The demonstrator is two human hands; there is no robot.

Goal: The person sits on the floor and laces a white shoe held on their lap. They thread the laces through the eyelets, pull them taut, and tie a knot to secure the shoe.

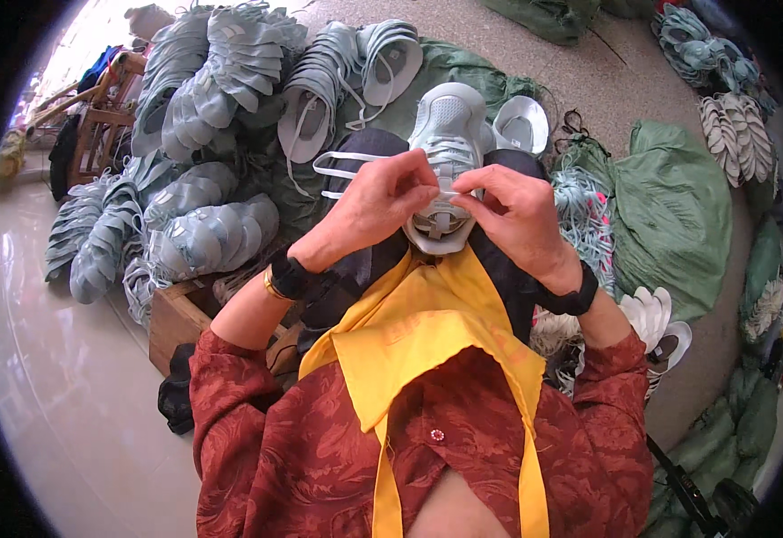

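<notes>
A pale grey sneaker (450, 113) rests between my knees, its toe pointing away from me and its heel opening near the yellow apron (436, 323). Over the tongue, both hands meet with fingertips pinched. My left hand (382, 199) has thumb and forefinger closed on a white shoelace (342, 156), whose loose length loops out to the left. My right hand (519, 213) pinches at the same lace from the other side. The short piece of lace between the fingertips is mostly covered by them.
Stacks of pale grey shoe uppers (221, 81) lie at the left and far left, beside a wooden box (176, 325). A lone upper (521, 125) sits right of the sneaker. Bundled laces (579, 202), a green sack (674, 211) and white shoe parts (649, 316) are to the right.
</notes>
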